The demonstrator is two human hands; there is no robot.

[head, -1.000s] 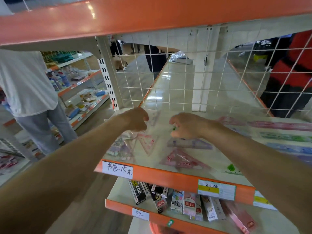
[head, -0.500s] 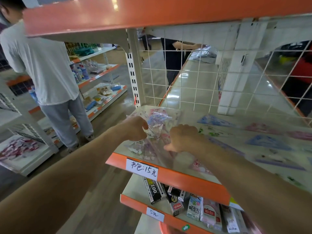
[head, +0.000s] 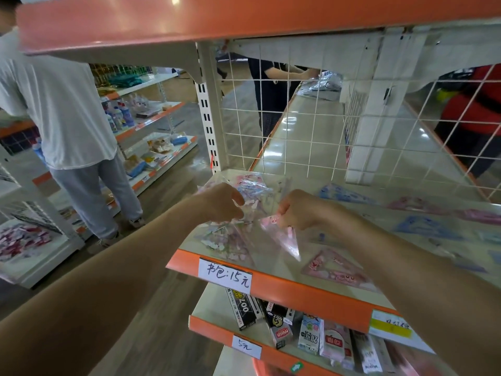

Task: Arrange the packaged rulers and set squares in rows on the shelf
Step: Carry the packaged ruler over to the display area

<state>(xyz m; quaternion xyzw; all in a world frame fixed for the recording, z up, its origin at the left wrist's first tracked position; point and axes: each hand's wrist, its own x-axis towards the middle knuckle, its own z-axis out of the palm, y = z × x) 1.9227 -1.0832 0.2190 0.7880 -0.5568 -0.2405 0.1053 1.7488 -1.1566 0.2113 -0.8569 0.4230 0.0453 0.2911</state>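
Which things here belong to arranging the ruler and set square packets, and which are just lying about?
Job: left hand, right hand, held packets, pink set square packet, blue set square packet, shelf.
Lying about: boxes on lower shelf, handwritten price label, wire grid.

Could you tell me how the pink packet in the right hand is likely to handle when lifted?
Probably light: the right hand holds the pink packet by a fingertip pinch. Its glossy film looks slippery, though its hanging corner is straight, suggesting stiff contents.

Upper price tag [head: 225, 275] reads "书包:15元"; lower tag [head: 246, 346], "5元".
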